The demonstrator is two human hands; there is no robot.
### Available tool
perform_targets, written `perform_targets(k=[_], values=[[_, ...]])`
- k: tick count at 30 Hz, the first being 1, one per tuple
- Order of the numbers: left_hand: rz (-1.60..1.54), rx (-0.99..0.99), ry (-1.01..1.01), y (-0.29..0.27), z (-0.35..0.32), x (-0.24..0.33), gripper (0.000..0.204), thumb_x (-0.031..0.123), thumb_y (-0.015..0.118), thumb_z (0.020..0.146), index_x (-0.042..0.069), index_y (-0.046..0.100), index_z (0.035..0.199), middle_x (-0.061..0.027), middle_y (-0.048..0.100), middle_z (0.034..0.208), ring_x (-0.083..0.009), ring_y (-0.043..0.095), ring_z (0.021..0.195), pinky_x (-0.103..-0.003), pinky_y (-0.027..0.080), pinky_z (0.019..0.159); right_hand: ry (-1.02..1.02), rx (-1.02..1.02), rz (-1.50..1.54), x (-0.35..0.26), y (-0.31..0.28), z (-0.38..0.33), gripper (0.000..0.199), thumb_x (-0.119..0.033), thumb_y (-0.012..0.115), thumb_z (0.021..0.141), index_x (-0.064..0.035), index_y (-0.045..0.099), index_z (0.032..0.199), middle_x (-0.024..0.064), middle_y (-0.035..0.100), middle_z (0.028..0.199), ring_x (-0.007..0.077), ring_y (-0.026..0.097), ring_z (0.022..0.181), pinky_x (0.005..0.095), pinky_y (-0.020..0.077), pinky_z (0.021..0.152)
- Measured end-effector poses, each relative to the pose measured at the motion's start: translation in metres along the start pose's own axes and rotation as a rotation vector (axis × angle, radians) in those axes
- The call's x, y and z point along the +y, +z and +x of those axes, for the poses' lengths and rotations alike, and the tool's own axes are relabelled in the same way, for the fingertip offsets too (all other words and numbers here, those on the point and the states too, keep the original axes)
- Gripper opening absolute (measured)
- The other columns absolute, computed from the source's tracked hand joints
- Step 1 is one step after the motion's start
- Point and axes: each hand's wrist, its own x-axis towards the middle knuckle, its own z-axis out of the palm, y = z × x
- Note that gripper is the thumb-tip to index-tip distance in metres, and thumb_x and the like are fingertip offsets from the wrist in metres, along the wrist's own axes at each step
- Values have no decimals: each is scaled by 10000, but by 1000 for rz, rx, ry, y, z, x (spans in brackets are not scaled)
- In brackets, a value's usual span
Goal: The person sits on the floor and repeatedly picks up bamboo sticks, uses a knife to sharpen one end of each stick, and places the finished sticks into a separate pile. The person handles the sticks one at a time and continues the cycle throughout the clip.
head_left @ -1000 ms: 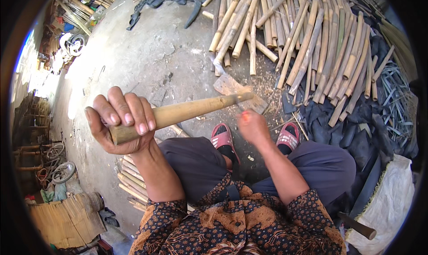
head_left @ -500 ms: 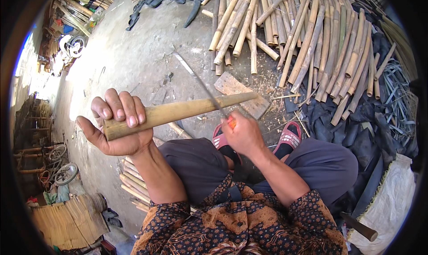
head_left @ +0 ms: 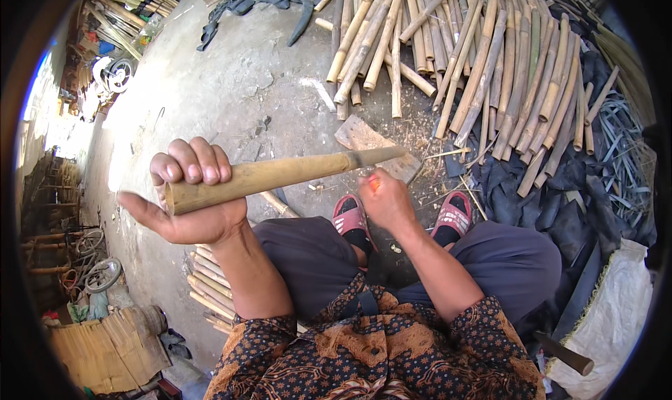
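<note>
My left hand [head_left: 196, 197] is wrapped around the thick end of a bamboo piece [head_left: 266, 183], its thumb stretched out to the side. The piece lies nearly level across my body and tapers to a thin end on the right, past a dark node. Just below that thin end, my right hand [head_left: 389, 202] is closed on the orange-red handle [head_left: 374, 183] of a long knife. The blade is smeared by motion; a pale streak [head_left: 318, 92] beyond the bamboo looks like its tip. Whether the blade touches the bamboo, I cannot tell.
Many cut bamboo poles [head_left: 483, 64] are piled at the far right on dark sheeting [head_left: 560, 204]. A wooden board [head_left: 371, 144] among shavings lies ahead of my feet. More bamboo sticks [head_left: 210, 288] lie by my left knee; a white sack [head_left: 609, 309] is at the right.
The knife blade was sharp, crossing the bamboo near its thin end; now it is blurred and its tip has swung right. My right hand has shifted slightly right; the left keeps its grip.
</note>
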Motion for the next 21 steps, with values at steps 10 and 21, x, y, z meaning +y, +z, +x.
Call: perform_targets(k=[10, 21], values=[[-124, -222, -117, -7, 7, 4, 587, 530, 299, 1104, 64, 568, 868, -97, 574, 751, -221, 556, 639, -376, 513, 573, 20, -20, 25, 0, -7, -2, 305, -279, 680, 940, 18, 631, 898, 258, 655, 711, 468, 681, 711, 506, 513, 610], [-108, -215, 41, -7, 1, -5, 617, 651, 394, 1043, 61, 561, 972, -103, 572, 798, -212, 568, 657, -357, 525, 562, 63, -46, -46, 2, -7, -2, 305, -279, 641, 967, 26, 634, 963, 269, 692, 760, 465, 706, 726, 541, 546, 667]])
